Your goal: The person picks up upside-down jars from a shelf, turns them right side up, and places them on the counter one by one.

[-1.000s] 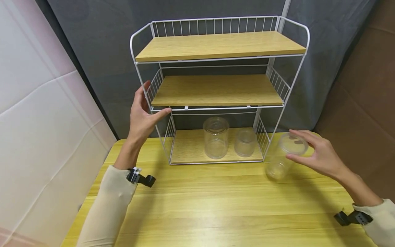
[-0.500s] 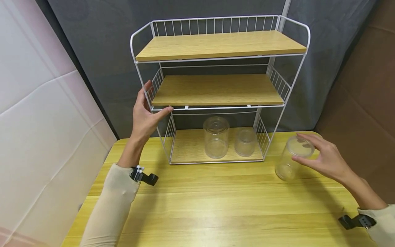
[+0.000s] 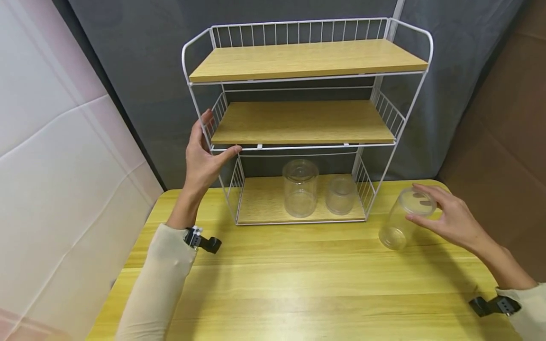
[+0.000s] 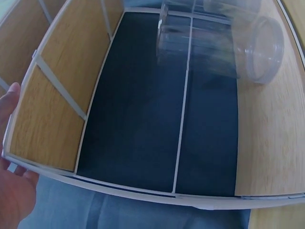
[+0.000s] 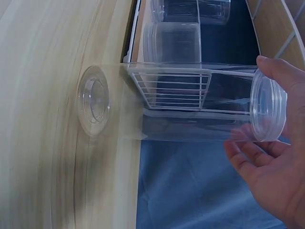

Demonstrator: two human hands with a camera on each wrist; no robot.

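Observation:
With its thumb on the front edge of the middle tier and its fingers behind the side wires, my left hand [image 3: 202, 161] holds the left side of a white wire rack [image 3: 303, 146] with wooden shelves. My right hand [image 3: 448, 213] grips a tall clear jar [image 3: 398, 225] around its lidded top, to the right of the rack. In the right wrist view, thumb and fingers sit on either side of the lid [image 5: 267, 107]. The jar's base is on or barely above the table; I cannot tell which.
On the bottom shelf stand a larger clear jar [image 3: 300, 189] and, to its right, a shorter clear jar [image 3: 340, 196]. The yellow wooden table [image 3: 290, 279] stretches in front of the rack. A grey curtain [image 3: 128, 71] hangs behind, with a brown panel [image 3: 503, 142] at right.
The tall jar, in my right hand, has shifted a little to the right, away from the rack, and then stayed nearly still. My left hand keeps its hold on the rack.

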